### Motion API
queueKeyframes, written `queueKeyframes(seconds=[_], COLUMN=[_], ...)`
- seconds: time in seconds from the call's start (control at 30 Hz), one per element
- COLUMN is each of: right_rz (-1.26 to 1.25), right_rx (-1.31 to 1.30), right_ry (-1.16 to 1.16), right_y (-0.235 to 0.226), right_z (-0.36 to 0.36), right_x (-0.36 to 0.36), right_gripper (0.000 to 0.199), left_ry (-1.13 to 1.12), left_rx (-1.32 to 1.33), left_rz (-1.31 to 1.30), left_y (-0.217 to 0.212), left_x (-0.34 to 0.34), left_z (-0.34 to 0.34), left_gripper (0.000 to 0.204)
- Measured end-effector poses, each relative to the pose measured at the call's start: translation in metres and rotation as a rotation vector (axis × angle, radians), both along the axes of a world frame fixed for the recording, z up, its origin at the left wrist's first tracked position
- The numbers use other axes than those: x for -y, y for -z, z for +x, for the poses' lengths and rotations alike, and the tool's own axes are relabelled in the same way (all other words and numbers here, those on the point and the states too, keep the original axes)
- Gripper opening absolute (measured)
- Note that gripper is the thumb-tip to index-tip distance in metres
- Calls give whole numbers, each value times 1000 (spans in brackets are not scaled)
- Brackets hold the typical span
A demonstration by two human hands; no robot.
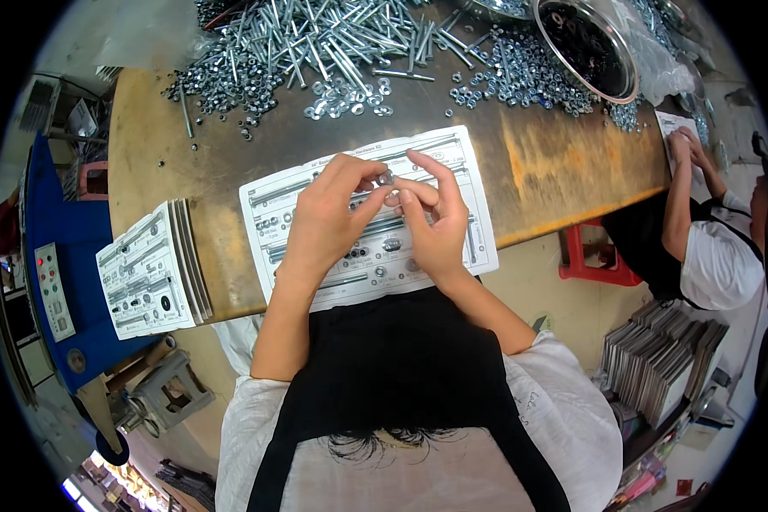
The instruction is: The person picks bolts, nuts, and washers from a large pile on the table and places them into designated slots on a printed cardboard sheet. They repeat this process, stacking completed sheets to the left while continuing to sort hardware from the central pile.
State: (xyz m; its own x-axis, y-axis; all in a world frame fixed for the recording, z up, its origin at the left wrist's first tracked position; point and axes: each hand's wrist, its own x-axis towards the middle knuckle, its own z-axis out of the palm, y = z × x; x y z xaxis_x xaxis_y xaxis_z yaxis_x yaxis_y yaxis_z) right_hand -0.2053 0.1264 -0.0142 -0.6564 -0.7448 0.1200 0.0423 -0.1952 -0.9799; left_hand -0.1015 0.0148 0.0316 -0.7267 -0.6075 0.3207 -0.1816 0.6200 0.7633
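Observation:
A white printed hardware card (478, 205) lies at the table's near edge, with long bolts, nuts and washers on or pictured on it; I cannot tell which. Over its middle my left hand (326, 209) is closed, thumb and index finger pinching a small shiny nut (385, 178). Just to the right, my right hand (438, 226) holds a washer (392, 198) between thumb and a finger, its index finger raised. The fingertips of both hands nearly meet. Beyond the card lie loose flat washers (350, 101), a heap of nuts (230, 85) and a pile of long bolts (316, 34).
A stack of similar cards (149, 273) stands at the table's left edge. More nuts (520, 77) and a round metal bowl (587, 51) of dark parts sit far right. A co-worker (708, 247) works at the right end, near a red stool (597, 256).

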Motion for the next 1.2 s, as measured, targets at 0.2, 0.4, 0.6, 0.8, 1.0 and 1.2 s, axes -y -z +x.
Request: queueKeyframes(seconds=[0.2, 0.4, 0.6, 0.8, 1.0, 1.2], right_rz=[123, 250, 222, 263, 399, 446], right_rx=[-31, -145, -228, -280, -401, -353], right_ry=[82, 326, 317, 285, 194, 28], right_y=[27, 75, 74, 81, 71, 77], right_z=[-66, -124, -123, -126, -115, -123], right_x=[-30, -60, -61, -63, -60, -65], right_gripper=[41, 22, 18, 17, 30, 30], left_ry=[71, 72, 34, -70, -497, -971], left_rx=[158, 254, 300, 187, 230, 972], left_rz=[-78, -378, -341, -254, -279, 343], left_y=[48, 90, 90, 69, 64, 60], left_x=[0, 2, 3, 3, 35, -32], left_z=[-42, -92, -95, -68, 85, 226], left_gripper=[22, 21, 30, 30, 14, 23])
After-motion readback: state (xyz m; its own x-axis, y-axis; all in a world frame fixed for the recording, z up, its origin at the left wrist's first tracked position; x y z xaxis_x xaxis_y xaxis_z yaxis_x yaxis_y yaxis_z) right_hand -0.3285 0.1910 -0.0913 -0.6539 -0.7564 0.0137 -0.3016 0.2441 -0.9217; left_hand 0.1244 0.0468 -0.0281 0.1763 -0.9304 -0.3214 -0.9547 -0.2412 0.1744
